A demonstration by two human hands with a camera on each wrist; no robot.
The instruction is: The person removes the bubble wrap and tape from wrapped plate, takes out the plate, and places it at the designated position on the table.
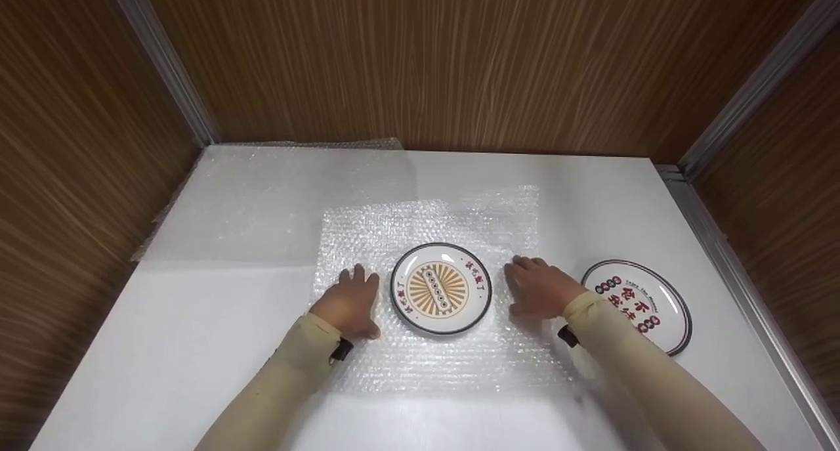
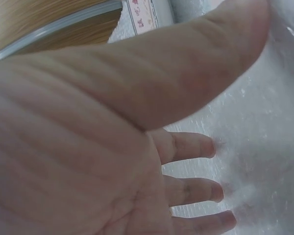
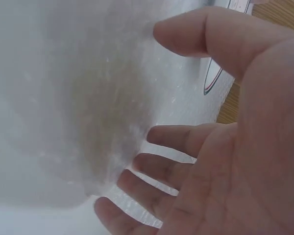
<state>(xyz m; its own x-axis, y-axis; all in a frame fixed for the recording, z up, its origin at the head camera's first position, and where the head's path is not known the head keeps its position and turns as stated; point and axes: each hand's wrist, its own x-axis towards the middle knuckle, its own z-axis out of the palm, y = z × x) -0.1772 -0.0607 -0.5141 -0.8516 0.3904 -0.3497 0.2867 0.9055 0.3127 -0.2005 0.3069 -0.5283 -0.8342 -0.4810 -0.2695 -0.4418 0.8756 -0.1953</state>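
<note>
A white plate (image 1: 441,289) with a dark rim, an orange sunburst and red characters lies on a sheet of bubble wrap (image 1: 426,365) in the middle of the table. Left of the plate, my left hand (image 1: 348,303) rests on the wrap with its fingers spread; the left wrist view shows the fingertips (image 2: 213,192) touching the film. My right hand (image 1: 539,288) lies on the wrap's right part, its fingers nearly straight and apart from the plate. Neither hand holds anything. In the right wrist view a piece of the plate's rim (image 3: 214,76) shows behind the thumb.
An oval plate (image 1: 669,306) with red characters lies at the right, partly hidden by my right sleeve. More bubble wrap (image 1: 262,201) is spread over the table's back left corner. Wood-grain panels (image 1: 426,64) enclose the white table (image 1: 190,346) at the back and sides.
</note>
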